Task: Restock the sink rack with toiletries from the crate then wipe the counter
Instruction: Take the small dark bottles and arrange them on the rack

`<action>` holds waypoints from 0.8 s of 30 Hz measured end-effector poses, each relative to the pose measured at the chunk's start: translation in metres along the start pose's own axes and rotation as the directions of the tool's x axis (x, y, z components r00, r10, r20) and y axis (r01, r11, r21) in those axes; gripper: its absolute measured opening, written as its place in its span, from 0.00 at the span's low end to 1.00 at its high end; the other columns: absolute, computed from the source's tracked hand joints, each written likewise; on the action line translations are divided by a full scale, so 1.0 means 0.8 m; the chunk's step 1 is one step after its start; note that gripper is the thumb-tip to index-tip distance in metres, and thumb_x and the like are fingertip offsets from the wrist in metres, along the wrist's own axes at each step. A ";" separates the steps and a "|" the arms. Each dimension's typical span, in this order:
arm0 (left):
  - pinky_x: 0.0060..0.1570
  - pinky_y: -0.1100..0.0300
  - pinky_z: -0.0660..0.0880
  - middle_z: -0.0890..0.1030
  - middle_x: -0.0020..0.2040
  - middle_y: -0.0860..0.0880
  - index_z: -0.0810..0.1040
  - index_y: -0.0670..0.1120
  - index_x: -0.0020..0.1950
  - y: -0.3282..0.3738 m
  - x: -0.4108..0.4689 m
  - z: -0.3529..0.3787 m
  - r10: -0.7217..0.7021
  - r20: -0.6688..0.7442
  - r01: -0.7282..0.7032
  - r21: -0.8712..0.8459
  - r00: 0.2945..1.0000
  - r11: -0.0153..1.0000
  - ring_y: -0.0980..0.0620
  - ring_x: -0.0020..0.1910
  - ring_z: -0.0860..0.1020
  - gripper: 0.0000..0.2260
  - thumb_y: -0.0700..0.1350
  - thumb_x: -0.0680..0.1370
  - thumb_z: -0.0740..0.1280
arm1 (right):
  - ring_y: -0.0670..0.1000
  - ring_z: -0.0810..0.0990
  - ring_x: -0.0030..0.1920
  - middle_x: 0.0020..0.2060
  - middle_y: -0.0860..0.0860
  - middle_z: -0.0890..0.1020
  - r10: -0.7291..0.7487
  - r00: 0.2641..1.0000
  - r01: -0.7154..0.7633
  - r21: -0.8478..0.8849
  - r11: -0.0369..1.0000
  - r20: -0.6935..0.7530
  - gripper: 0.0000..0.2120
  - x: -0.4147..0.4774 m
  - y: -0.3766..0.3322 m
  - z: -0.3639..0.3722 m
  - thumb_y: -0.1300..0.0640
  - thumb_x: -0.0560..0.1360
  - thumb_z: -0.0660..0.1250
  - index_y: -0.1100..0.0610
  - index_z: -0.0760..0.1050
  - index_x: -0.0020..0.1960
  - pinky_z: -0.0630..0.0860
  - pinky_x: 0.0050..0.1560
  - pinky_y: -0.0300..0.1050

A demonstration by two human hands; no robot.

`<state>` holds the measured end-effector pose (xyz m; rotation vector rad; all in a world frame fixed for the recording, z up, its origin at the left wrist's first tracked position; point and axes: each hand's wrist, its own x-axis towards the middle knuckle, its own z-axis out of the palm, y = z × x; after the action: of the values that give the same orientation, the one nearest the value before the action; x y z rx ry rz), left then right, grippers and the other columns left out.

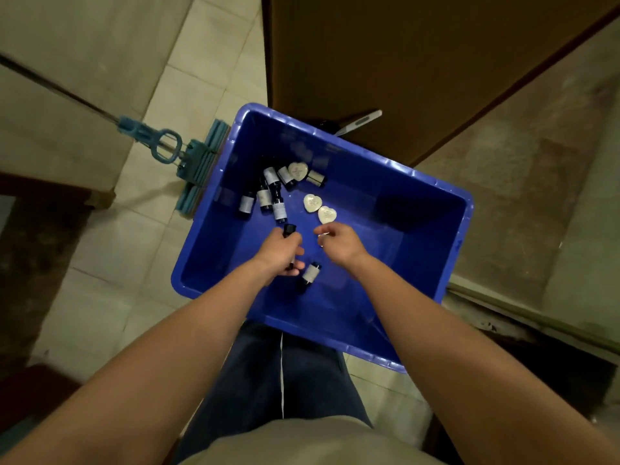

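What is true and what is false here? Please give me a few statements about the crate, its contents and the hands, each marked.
1. The left hand grips a dark bottle. True.
2. The blue crate sits on a counter. False: it stands on the tiled floor.
3. The crate holds only bottles. False: pale heart-shaped items lie in it too.
4. A mop rests beside the crate. True.
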<state>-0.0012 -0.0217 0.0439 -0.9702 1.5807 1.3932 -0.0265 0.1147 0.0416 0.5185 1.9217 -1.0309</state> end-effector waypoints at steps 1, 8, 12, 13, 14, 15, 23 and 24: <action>0.30 0.59 0.75 0.77 0.47 0.44 0.66 0.47 0.49 0.002 0.002 0.004 0.018 -0.018 -0.018 -0.003 1.000 1.000 0.50 0.32 0.74 0.01 0.43 0.80 0.58 | 0.50 0.75 0.47 0.50 0.51 0.76 -0.011 1.000 0.011 -0.012 1.000 -0.002 0.14 0.001 0.008 -0.001 0.63 0.80 0.59 0.58 0.76 0.63 0.71 0.47 0.41; 0.28 0.59 0.70 0.69 0.37 0.46 0.64 0.46 0.46 -0.032 0.039 0.012 0.025 -0.062 -0.016 0.134 0.998 0.991 0.50 0.29 0.68 0.06 0.41 0.81 0.60 | 0.48 0.74 0.38 0.39 0.48 0.76 0.018 0.999 -0.015 -0.120 0.993 0.029 0.17 0.018 0.073 0.000 0.64 0.76 0.64 0.54 0.74 0.64 0.73 0.43 0.43; 0.30 0.58 0.70 0.68 0.38 0.46 0.63 0.43 0.51 -0.060 0.058 0.016 -0.017 -0.056 0.026 0.163 0.998 0.986 0.50 0.30 0.67 0.05 0.40 0.81 0.60 | 0.50 0.76 0.59 0.62 0.50 0.74 -0.021 0.992 0.063 -0.342 0.937 0.126 0.22 0.025 0.103 0.016 0.62 0.74 0.68 0.51 0.73 0.66 0.78 0.54 0.48; 0.30 0.58 0.70 0.68 0.38 0.46 0.63 0.43 0.51 -0.066 0.062 0.018 -0.025 -0.052 0.034 0.163 0.998 0.986 0.50 0.30 0.67 0.05 0.40 0.81 0.60 | 0.51 0.74 0.62 0.64 0.49 0.72 -0.031 0.988 0.094 -0.424 0.901 0.151 0.23 0.027 0.110 0.021 0.61 0.73 0.68 0.50 0.72 0.67 0.77 0.54 0.49; 0.30 0.58 0.70 0.68 0.38 0.46 0.63 0.43 0.51 -0.071 0.065 0.020 -0.034 -0.045 0.041 0.160 0.998 0.986 0.50 0.30 0.67 0.05 0.40 0.81 0.60 | 0.52 0.72 0.63 0.65 0.49 0.71 -0.041 0.984 0.122 -0.491 0.862 0.173 0.23 0.030 0.116 0.026 0.61 0.73 0.68 0.49 0.72 0.67 0.76 0.54 0.48; 0.29 0.58 0.69 0.68 0.38 0.46 0.63 0.43 0.50 -0.075 0.069 0.022 -0.040 -0.035 0.045 0.157 0.999 0.987 0.50 0.29 0.66 0.06 0.40 0.81 0.60 | 0.52 0.70 0.65 0.64 0.49 0.71 -0.048 0.981 0.145 -0.541 0.828 0.189 0.23 0.032 0.122 0.030 0.61 0.73 0.68 0.49 0.71 0.67 0.75 0.54 0.47; 0.29 0.59 0.72 0.71 0.38 0.47 0.64 0.43 0.52 -0.088 0.094 0.037 -0.060 -0.013 0.061 0.154 0.998 0.986 0.51 0.30 0.69 0.06 0.42 0.81 0.61 | 0.54 0.69 0.59 0.56 0.51 0.72 -0.208 0.951 0.310 -0.739 0.598 0.231 0.19 0.053 0.136 0.050 0.60 0.73 0.67 0.49 0.74 0.62 0.64 0.46 0.45; 0.29 0.59 0.72 0.71 0.38 0.46 0.65 0.43 0.52 -0.089 0.097 0.037 -0.063 -0.012 0.064 0.147 0.998 0.987 0.51 0.29 0.69 0.06 0.42 0.81 0.62 | 0.54 0.70 0.58 0.56 0.51 0.73 -0.245 0.939 0.342 -0.752 0.564 0.243 0.18 0.055 0.137 0.053 0.61 0.73 0.67 0.49 0.74 0.62 0.63 0.46 0.45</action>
<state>0.0364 -0.0024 -0.0570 -0.9294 1.6200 1.2124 0.0458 0.1410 -0.0577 -0.3890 2.1583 -0.2788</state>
